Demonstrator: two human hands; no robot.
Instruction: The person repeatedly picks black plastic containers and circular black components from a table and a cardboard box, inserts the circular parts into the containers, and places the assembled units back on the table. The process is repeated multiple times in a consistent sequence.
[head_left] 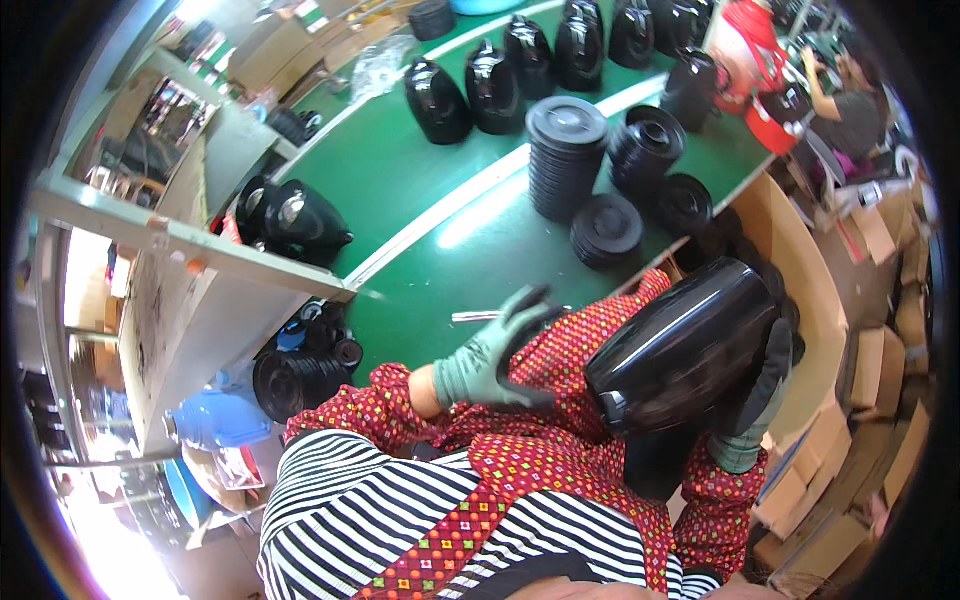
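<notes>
My right hand (762,395), in a green glove with dark fingers, is wrapped around one end of a glossy black barrel-shaped shell (685,345). The shell lies tilted across the right side of my lap, with a small spout-like tip at its lower left. My left hand (488,362), gloved the same way, is apart from it, over my red patterned apron near the bench edge. Its fingers and thumb are spread and nothing shows between them. A thin whitish strip (476,316) lies on the green bench (420,260) beside the left fingers.
Stacked black round discs (565,165) stand on the bench ahead, with more black rings (645,145) to their right. Several glossy black shells (490,90) line the far side. A cardboard box (800,240) is at right. Another person (850,110) sits at far right.
</notes>
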